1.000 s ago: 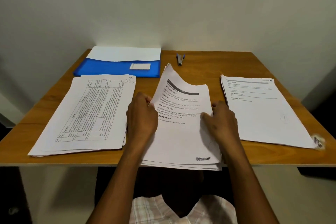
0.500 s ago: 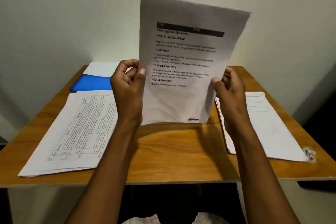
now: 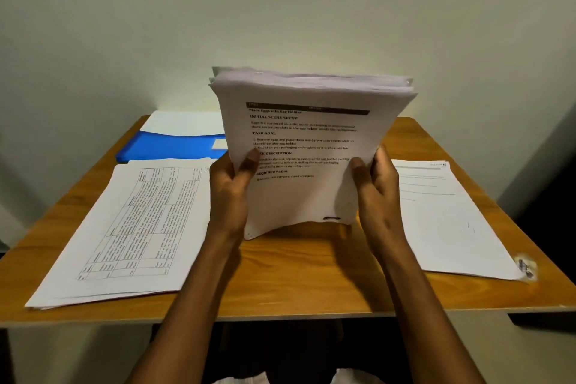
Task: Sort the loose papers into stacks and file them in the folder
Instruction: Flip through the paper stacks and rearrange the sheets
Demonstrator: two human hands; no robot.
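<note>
I hold a stack of printed sheets (image 3: 305, 146) upright on its lower edge at the middle of the wooden table (image 3: 299, 277). My left hand (image 3: 232, 193) grips its left side, thumb over the front page. My right hand (image 3: 375, 187) grips its right side the same way. The top of the stack bows toward me and the bottom edge curves. A stack with a printed table (image 3: 131, 224) lies flat at the left. Another text stack (image 3: 445, 215) lies flat at the right. A blue folder (image 3: 168, 146) lies at the back left with a white sheet (image 3: 184, 123) on it.
A pale wall rises right behind the table. A small crumpled bit with a dark clip (image 3: 525, 268) sits at the near corner of the right stack. The table's front edge runs just in front of my forearms, with dark floor space below.
The middle stack went from lying flat to held upright in both hands. Since half a second ago it has dropped lower onto the table and its top has bowed toward me.
</note>
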